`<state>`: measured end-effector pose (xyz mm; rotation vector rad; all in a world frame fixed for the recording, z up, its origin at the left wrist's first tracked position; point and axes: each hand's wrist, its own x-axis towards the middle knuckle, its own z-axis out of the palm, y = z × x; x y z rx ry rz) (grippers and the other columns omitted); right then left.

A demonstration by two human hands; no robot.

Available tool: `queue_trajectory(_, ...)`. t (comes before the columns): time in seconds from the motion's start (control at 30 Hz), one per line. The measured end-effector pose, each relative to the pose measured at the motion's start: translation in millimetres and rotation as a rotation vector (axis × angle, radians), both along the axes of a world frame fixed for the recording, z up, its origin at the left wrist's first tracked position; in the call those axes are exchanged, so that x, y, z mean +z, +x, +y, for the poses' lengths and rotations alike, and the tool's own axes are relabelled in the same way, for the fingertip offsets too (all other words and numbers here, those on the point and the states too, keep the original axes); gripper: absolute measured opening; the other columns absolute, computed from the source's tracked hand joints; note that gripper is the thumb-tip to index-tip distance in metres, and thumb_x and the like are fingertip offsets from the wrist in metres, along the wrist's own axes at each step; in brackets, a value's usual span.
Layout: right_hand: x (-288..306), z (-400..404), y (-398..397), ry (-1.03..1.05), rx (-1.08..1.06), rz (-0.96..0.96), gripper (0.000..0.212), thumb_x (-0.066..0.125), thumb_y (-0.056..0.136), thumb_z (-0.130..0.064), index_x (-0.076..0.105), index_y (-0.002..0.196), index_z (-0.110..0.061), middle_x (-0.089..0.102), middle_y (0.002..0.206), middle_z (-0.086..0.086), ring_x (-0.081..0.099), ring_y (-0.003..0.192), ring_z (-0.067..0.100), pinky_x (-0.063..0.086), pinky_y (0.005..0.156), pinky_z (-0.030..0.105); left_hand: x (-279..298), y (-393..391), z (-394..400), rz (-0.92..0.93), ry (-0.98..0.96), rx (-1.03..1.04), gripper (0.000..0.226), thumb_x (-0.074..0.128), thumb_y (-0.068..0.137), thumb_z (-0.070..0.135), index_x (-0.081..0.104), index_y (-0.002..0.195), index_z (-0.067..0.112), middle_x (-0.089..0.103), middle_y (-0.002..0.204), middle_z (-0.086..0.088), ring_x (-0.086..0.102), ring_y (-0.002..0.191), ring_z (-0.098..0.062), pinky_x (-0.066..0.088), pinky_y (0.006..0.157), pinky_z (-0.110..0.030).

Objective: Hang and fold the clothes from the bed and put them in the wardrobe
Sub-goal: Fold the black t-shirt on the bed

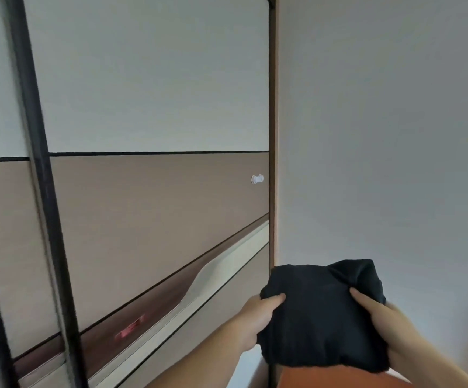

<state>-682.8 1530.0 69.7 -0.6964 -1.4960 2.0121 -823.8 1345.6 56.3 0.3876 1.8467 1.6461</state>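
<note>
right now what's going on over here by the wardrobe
A person is carrying a folded dark garment in front of them, the left hand gripping its left edge and the right hand gripping its right edge, thumbs on top. They face the wardrobe's sliding door, which fills the view in front of them, with a plain wall to the right. The garment is not put away yet, and the wardrobe's inside is not in view.

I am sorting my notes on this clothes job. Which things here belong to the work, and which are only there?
Part of the job:
- folded dark garment
- left hand and right hand, both gripping it
- wardrobe door

Only there:
- white knob on the door
- plain wall
- orange surface below the garment
</note>
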Motion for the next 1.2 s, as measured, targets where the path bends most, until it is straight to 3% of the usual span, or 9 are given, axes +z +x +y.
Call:
queue_trajectory(0.17, 12.4, 67.9, -76.1, 0.041, 0.008, 0.013, 0.019, 0.073, 0.083, -0.032, 0.066, 0.097, -0.021, 0.076, 0.083, 0.003, 0.071, 0.086, 0.031, 0.057, 0.069, 0.040, 1.8, -80.8, 63.1, 0.102, -0.071, -0.013, 0.039, 0.058, 0.092, 0.042, 0.049, 0.126, 0.026, 0.062, 0.122, 0.000, 0.061, 0.111, -0.024, 0.055, 0.093, -0.047)
queue_trajectory(0.4, 6.8, 159.1, -196.3, 0.087, 0.036, 0.001, 0.025, 0.073, 0.081, -0.037, 0.066, 0.102, -0.023, 0.077, 0.086, 0.001, 0.074, 0.079, 0.026, 0.058, 0.064, 0.039, -2.2, -221.7, 162.2, 0.313, -0.206, -0.123, 0.043, 0.056, 0.093, 0.037, 0.044, 0.133, 0.028, 0.062, 0.120, -0.004, 0.071, 0.090, -0.018, 0.060, 0.080, -0.034)
queue_trajectory(0.5, 6.9, 194.2, -240.8, 0.088, 0.028, -0.019, 0.028, 0.074, 0.081, -0.038, 0.066, 0.103, -0.022, 0.076, 0.091, 0.003, 0.071, 0.088, 0.031, 0.058, 0.070, 0.042, 4.5, -270.0, 202.1, 0.325, -0.247, -0.161, 0.046, 0.057, 0.092, 0.036, 0.042, 0.135, 0.028, 0.062, 0.120, -0.005, 0.071, 0.090, -0.018, 0.059, 0.083, -0.036)
queue_trajectory(0.57, 6.4, 213.8, -267.0, 0.081, 0.028, -0.025, 0.030, 0.073, 0.082, -0.037, 0.066, 0.105, -0.020, 0.075, 0.095, 0.005, 0.070, 0.090, 0.032, 0.057, 0.073, 0.042, 10.4, -298.5, 226.0, 0.469, -0.337, -0.137, 0.048, 0.057, 0.092, 0.036, 0.042, 0.137, 0.026, 0.059, 0.125, -0.004, 0.066, 0.099, -0.020, 0.057, 0.086, -0.034)
queue_trajectory(0.7, 4.1, 249.8, -315.1, 0.055, 0.044, -0.020, 0.027, 0.072, 0.083, -0.035, 0.065, 0.103, -0.019, 0.075, 0.094, 0.006, 0.070, 0.090, 0.031, 0.055, 0.073, 0.040, 29.2, -350.1, 262.4, 1.087, -0.684, -0.112, 0.041, 0.051, 0.093, 0.032, 0.049, 0.132, 0.021, 0.059, 0.123, -0.003, 0.059, 0.108, -0.025, 0.049, 0.089, -0.036)
queue_trajectory(0.83, -1.3, 283.2, -355.9, 0.042, 0.105, -0.007, 0.019, 0.071, 0.084, -0.034, 0.066, 0.099, -0.021, 0.076, 0.081, 0.002, 0.072, 0.081, 0.026, 0.055, 0.063, 0.034, 46.2, -395.7, 287.9, 1.622, -1.269, -0.224, 0.033, 0.047, 0.094, 0.024, 0.052, 0.126, 0.020, 0.055, 0.127, -0.005, 0.048, 0.123, -0.027, 0.030, 0.105, -0.047)
queue_trajectory(0.9, -1.9, 299.4, -373.5, 0.032, 0.157, 0.003, 0.018, 0.071, 0.085, -0.034, 0.066, 0.098, -0.023, 0.076, 0.079, -0.001, 0.074, 0.074, 0.024, 0.055, 0.062, 0.033, 49.1, -414.0, 302.6, 1.696, -1.511, -0.302, 0.040, 0.045, 0.096, 0.025, 0.046, 0.135, 0.018, 0.048, 0.139, -0.007, 0.036, 0.135, -0.029, 0.013, 0.116, -0.055)
queue_trajectory(1.0, -4.5, 317.6, -395.0, 0.032, 0.238, 0.015, 0.018, 0.070, 0.085, -0.034, 0.067, 0.098, -0.022, 0.076, 0.079, -0.001, 0.074, 0.068, 0.019, 0.055, 0.060, 0.031, 49.6, -439.7, 324.6, 1.812, -1.809, -0.473, 0.046, 0.040, 0.100, 0.031, 0.041, 0.143, 0.015, 0.041, 0.147, -0.010, 0.027, 0.141, -0.032, 0.001, 0.118, -0.059)
queue_trajectory(1.2, -9.7, 340.6, -422.7, 0.011, 0.350, 0.018, 0.022, 0.069, 0.085, -0.036, 0.069, 0.101, -0.021, 0.077, 0.089, 0.001, 0.074, 0.077, 0.020, 0.055, 0.068, 0.035, 50.9, -472.2, 360.7, 1.713, -2.170, -0.695, 0.058, 0.040, 0.096, 0.059, 0.054, 0.134, 0.017, 0.055, 0.137, -0.006, 0.044, 0.130, -0.030, 0.017, 0.114, -0.052)
